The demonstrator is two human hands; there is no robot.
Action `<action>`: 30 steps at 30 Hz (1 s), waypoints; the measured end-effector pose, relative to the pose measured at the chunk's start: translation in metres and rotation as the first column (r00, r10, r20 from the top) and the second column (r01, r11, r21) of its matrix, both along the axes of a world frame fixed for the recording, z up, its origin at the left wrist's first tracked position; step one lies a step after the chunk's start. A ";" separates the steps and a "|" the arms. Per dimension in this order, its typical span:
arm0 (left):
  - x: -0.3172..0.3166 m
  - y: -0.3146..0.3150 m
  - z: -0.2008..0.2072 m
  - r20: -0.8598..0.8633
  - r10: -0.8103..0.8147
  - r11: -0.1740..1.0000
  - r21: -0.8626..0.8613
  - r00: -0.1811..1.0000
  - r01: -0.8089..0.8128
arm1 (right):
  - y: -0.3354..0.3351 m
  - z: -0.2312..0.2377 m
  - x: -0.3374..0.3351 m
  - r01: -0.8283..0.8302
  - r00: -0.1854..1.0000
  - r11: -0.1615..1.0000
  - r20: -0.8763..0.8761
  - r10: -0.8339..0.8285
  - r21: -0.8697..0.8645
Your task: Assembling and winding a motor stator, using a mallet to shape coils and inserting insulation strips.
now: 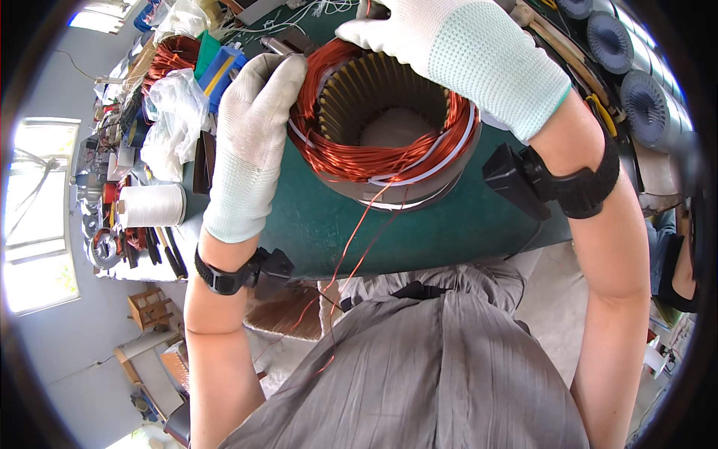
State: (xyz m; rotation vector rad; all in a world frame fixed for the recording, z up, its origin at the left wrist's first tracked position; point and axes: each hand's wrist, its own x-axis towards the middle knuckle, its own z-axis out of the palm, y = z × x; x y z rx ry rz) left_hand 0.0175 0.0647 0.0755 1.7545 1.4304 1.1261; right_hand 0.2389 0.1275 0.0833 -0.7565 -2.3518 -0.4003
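A broad, dark green tabletop (464, 243) is stretching out beneath a grey, cylindrical metal motor stator (389, 159) crowned with red-orange copper wire. On the stator's near side, beyond the table edge, a pleated grey cloth garment (419, 367) is covering the person's front. The stator is standing with its round bore facing up, and it is lying directly to the right of the left hand and on the near side of the right hand. The right hand (430, 34), in a white knitted glove with a mint-green textured cuff, is reaching over the stator's far right rim, its thumb stretching apart from the fingers and lying by the far winding; the fingertips are running out of view, so whether it is gripping anything cannot be told. The left hand (258, 112), gloved alike, is resting against the stator's left rim with its fingers half bent and touching the copper; whether it is pinching any wire cannot be told. Silvery, finned metal cylinders (647, 112) are lying in a row well to the stator's right. A crumpled, clear plastic bag (176, 123) and a white, cylindrical spool (153, 206) are sitting to its left. Two thin, orange copper leads (351, 239) are trailing from its near side toward the garment, and slim white sleeving (428, 173) is curving along its near right winding.
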 end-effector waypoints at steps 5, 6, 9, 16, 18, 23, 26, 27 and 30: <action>-0.005 0.003 -0.015 0.196 -0.102 0.991 0.103 0.975 0.083 | 0.008 -0.004 0.005 -0.017 0.998 0.985 0.056 0.008 0.170; 0.001 -0.001 -0.011 0.460 -0.034 0.997 -0.046 0.887 0.062 | 0.009 -0.005 0.006 -0.010 0.994 0.982 0.105 -0.011 0.190; 0.010 0.000 -0.005 0.700 0.093 0.973 -0.215 0.708 0.085 | 0.007 0.001 0.011 -0.017 0.988 0.977 0.156 -0.016 0.212; 0.004 -0.002 -0.012 0.398 -0.014 0.994 -0.090 0.917 0.054 | 0.001 -0.004 -0.002 0.111 0.993 0.987 0.038 -0.108 -0.112; -0.024 0.006 -0.016 -0.534 -0.070 0.802 0.473 0.843 0.366 | -0.001 -0.006 0.004 0.076 0.997 0.995 0.007 -0.077 0.058; -0.031 -0.023 -0.010 -0.239 0.070 0.803 0.589 0.969 0.087 | -0.047 -0.025 0.058 0.075 0.815 0.918 -0.506 -0.281 -0.389; -0.028 -0.021 0.011 -0.694 -0.112 0.647 0.492 0.711 0.582 | -0.063 -0.071 0.126 0.095 0.650 0.768 -0.545 -0.529 -0.633; -0.022 -0.016 0.016 -0.701 -0.175 0.652 0.443 0.691 0.615 | -0.071 -0.080 0.137 0.012 0.546 0.658 -0.546 -0.635 -0.753; -0.024 0.004 0.018 -0.728 -0.286 0.643 0.337 0.623 0.688 | -0.094 -0.089 0.143 0.019 0.585 0.523 -0.415 -0.697 -0.852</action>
